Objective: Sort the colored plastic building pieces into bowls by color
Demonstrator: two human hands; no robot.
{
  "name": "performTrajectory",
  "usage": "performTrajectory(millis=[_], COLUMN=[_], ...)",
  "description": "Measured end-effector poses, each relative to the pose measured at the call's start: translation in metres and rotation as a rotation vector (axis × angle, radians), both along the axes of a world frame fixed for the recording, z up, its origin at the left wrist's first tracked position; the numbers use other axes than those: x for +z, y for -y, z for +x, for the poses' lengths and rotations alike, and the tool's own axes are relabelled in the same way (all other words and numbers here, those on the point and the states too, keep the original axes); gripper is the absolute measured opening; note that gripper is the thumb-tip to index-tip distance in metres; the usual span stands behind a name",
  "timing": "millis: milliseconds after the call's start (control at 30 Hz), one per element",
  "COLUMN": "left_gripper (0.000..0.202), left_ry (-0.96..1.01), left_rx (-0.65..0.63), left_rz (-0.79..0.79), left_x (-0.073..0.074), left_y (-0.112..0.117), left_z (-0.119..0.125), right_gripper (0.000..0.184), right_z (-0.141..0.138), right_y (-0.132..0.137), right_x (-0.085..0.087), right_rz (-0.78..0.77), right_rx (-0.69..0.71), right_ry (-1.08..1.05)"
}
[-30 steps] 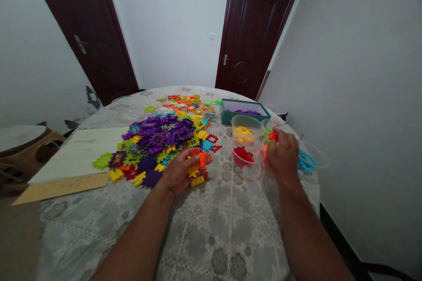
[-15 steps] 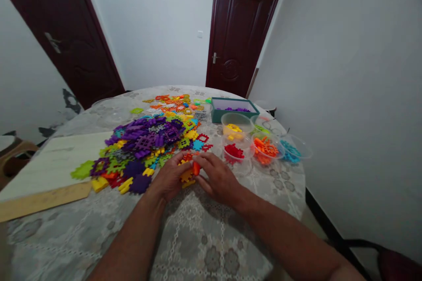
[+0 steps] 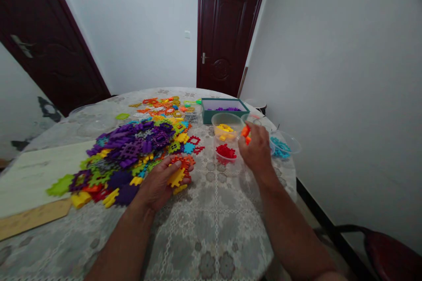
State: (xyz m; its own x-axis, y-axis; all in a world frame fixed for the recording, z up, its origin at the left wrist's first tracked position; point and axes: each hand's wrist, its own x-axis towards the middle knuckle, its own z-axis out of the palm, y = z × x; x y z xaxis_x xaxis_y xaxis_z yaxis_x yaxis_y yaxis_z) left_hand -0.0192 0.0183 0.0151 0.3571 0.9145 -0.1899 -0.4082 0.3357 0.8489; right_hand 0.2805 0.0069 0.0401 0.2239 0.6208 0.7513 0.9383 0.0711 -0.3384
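Low in the middle, the left hand [image 3: 158, 184] pinched a yellow toothed plastic square [image 3: 177, 177] and orange toothed plastic pieces [image 3: 180, 160]. Right of the middle, the right hand [image 3: 256, 148] pinched small orange plastic bits [image 3: 245, 131] beside a round clear plastic bowl [image 3: 227, 119]. It seemed like colour sorting; next, letting the bits go in their place was needed.

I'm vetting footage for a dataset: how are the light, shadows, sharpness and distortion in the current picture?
Head view: dim light, with soft shadows on the tablecloth; the right hand looks slightly soft, and far pieces lack fine detail, though the yellow piece shows readable teeth; the left door leans steeply, probably lens distortion; the top right corner darkens.
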Motion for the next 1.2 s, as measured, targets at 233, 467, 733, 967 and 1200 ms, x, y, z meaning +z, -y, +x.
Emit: performTrajectory(millis=[233,467,733,967,1200], left_gripper=[0.034,0.032,0.024,0.024,0.029], left_ry=[-0.055,-0.058,0.011,0.023,-0.04], left_rx=[0.01,-0.008,0.012,-0.002,0.004], left_rz=[0.018,0.029,0.011,0.0,-0.001], left_x=[-0.004,-0.005,-0.005,-0.007,-0.004], left_y=[0.0,-0.002,-0.001,-0.002,-0.001], left_z=[0.0,-0.001,-0.001,-0.002,-0.002], right_gripper=[0.051,0.039,0.043,0.04,0.034], right_z=[0.057,0.06,0.06,0.055,0.045], right_y=[-0.004,-0.018,-0.011,-0.013,-0.015], right_x=[-0.015,-0.026,-0.013,-0.009,-0.014], right_rz=[-0.258,-0.507,-0.61,-0.63,-0.644], right_rx=[-0.231,-0.153,-0.432,-0.409,-0.232], right_ry=[0.049,0.09,0.044,0.032,0.12])
